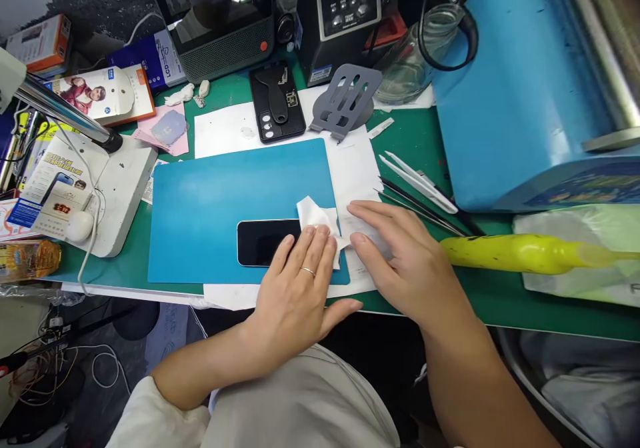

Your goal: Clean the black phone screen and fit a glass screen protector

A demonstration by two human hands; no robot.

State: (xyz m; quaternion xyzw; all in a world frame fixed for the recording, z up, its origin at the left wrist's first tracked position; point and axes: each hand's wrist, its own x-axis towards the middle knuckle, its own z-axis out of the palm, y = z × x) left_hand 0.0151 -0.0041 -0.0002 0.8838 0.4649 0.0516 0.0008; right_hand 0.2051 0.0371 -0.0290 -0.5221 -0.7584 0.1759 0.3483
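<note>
A smartphone (259, 243) with a dark screen lies flat on the blue mat (200, 195). My left hand (295, 295), a ring on one finger, reaches over the phone's right end with its fingers stretched out flat. Under those fingertips is a crumpled white tissue (317, 213), which covers the phone's right edge. My right hand (407, 261) rests just right of the mat, over white paper (357, 181). Its thumb and fingers are apart and slightly curved, and no held object shows between them.
Tweezers (420, 185) lie beyond my right hand, beside a yellow-green bottle (515, 251). A black phone (277, 101) and a grey stand (347, 101) are behind the mat. A large blue machine (515, 101) occupies the right; a white lamp base (127, 188) stands left.
</note>
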